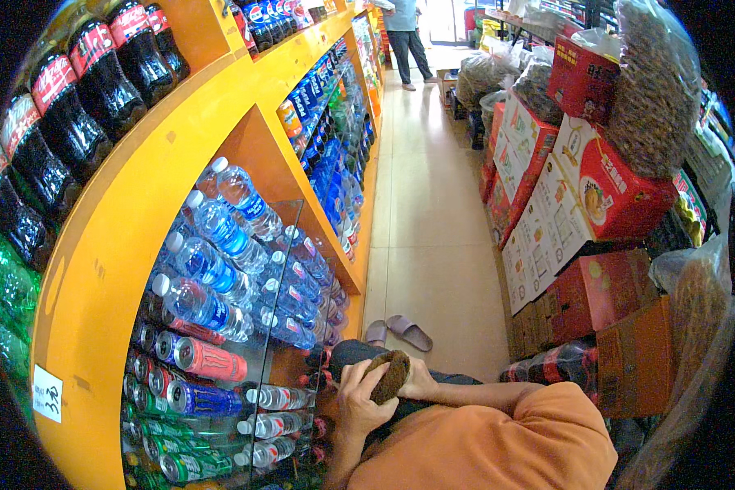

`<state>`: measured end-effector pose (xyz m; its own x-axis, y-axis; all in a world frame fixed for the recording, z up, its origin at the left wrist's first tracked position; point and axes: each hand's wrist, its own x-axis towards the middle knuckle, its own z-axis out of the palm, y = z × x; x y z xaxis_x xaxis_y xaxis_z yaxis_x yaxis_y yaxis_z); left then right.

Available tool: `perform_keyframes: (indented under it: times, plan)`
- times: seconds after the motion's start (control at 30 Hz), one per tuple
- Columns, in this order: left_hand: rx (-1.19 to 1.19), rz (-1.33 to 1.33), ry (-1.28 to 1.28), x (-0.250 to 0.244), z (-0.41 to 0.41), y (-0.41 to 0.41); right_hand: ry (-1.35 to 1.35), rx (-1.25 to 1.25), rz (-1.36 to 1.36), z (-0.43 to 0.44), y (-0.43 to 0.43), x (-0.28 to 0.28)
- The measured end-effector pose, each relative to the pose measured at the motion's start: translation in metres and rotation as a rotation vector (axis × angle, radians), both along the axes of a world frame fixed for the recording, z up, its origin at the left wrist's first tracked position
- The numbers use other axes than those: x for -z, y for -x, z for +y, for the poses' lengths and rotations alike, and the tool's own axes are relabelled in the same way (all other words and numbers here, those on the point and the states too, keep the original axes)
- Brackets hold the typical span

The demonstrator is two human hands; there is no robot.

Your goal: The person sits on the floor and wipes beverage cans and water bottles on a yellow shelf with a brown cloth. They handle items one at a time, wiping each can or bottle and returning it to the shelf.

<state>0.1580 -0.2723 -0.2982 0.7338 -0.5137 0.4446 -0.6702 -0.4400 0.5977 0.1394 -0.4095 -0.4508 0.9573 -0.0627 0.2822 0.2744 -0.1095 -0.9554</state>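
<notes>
A folded brown cloth (393,375) with a fuzzy surface is bunched up in front of my lap. The fingers of my left hand (362,392) wrap over its left side, with the thumb below. From the right, my right hand (419,381) grips the same cloth, and its fingertips are hidden behind the fabric. Below the hands are my dark trousers (355,352), bent at the knees, and purple slippers (409,332) on the floor. Close to my left hand stand small clear bottles (282,397) with white caps on a low shelf.
At left rises a yellow shelf unit (128,177) with water bottles (202,306), Monster cans (211,358) and cola bottles (104,61). Stacked cartons (625,190) and filled plastic bags (655,92) line the right side. A person (407,40) stands far down the tiled aisle (435,202).
</notes>
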Motion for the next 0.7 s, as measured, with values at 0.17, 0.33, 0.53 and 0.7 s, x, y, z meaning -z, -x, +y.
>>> perform_keyframes:
  times: [0.17, 0.33, 0.53, 0.7]
  plan:
    - [0.006, 0.031, 0.001, -0.003, -0.001, 0.0, 0.058, 0.002, 0.075, -0.002, 0.001, -0.015]
    - [-0.002, 0.033, -0.004, -0.006, -0.002, 0.0, 0.068, 0.019, 0.024, -0.001, 0.0, -0.023]
    - [-0.01, 0.028, 0.008, -0.002, -0.003, -0.001, 0.053, 0.028, 0.03, -0.001, 0.001, -0.02]
    - [-0.004, 0.021, -0.018, -0.003, -0.003, -0.001, 0.058, 0.04, 0.002, -0.001, 0.0, -0.018]
